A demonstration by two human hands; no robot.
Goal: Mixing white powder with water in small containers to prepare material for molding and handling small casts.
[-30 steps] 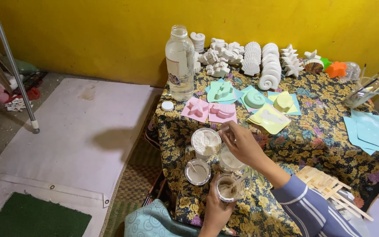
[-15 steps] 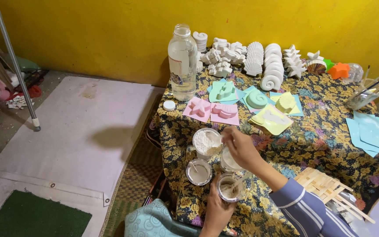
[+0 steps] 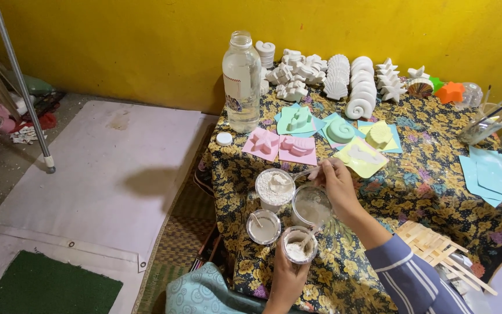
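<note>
A small home craft corner for plaster casting: a low table (image 3: 437, 174) under a flowered cloth stands against a yellow wall (image 3: 146, 40). White cast shells and stars (image 3: 344, 78) line its far edge, coloured moulds (image 3: 321, 131) sit mid-table, brushes in a jar (image 3: 486, 125) at the right edge.

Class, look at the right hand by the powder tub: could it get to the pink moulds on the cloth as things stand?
Probably yes. The right hand hangs over the powder tub, and the pink moulds lie just beyond it on the table, with nothing standing between.
</note>
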